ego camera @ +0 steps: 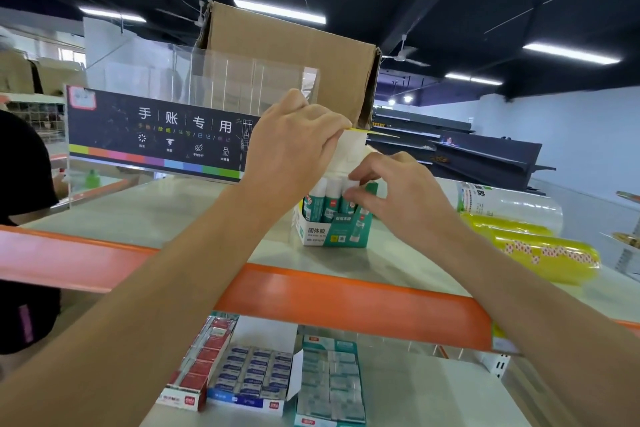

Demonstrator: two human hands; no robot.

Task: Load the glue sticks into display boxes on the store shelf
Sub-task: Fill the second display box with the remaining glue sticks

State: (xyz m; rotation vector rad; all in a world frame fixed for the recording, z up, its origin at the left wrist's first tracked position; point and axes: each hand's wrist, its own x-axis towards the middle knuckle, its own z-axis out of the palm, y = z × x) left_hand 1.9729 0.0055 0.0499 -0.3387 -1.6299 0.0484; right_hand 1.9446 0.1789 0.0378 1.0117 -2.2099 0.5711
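Note:
A teal and white display box (332,230) stands on the top shelf (194,215), filled with several upright glue sticks (320,199) that have white caps. My left hand (294,139) pinches the box's raised white lid flap (351,156) at its top edge. My right hand (391,191) has its fingertips curled on the cap of a glue stick at the box's right side. The back of the box is hidden behind my hands.
A brown cardboard carton (287,59) stands behind the box. A clear acrylic display (156,128) with a dark sign sits at left. Yellow plastic-wrapped rolls (533,246) lie at right. Boxes of erasers (256,374) fill the lower shelf. A person in black (24,218) stands at left.

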